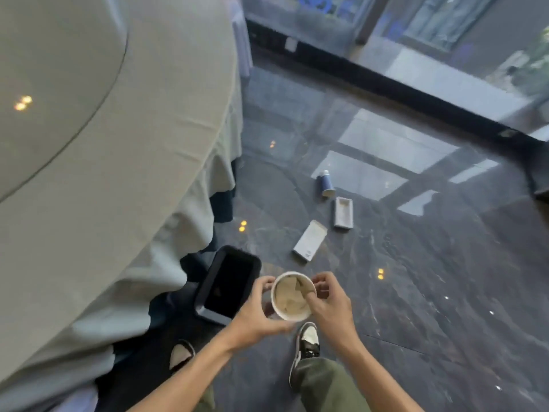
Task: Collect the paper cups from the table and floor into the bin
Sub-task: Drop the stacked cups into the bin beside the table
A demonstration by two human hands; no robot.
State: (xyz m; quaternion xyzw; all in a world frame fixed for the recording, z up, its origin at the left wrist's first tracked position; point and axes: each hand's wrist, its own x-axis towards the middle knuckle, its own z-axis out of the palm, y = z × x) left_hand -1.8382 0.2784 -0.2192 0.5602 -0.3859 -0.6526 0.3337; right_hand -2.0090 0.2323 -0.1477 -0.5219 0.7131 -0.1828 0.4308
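A white paper cup point(292, 297) with crumpled paper inside is held upright at waist height between both hands. My left hand point(255, 315) wraps its left side. My right hand point(328, 301) grips the right rim, with a finger dipping inside. Just left of the cup and below it stands a dark rectangular bin point(228, 282) with a black liner, on the floor by the table. Farther off, a blue paper cup point(326, 184) lies on its side on the floor.
A round table point(89, 144) with a grey-green cloth fills the left side. Two flat white boxes, one point(310, 244) nearer and one point(343, 212) farther, lie on the glossy dark floor beyond the cup. My shoes point(307, 343) show below the hands.
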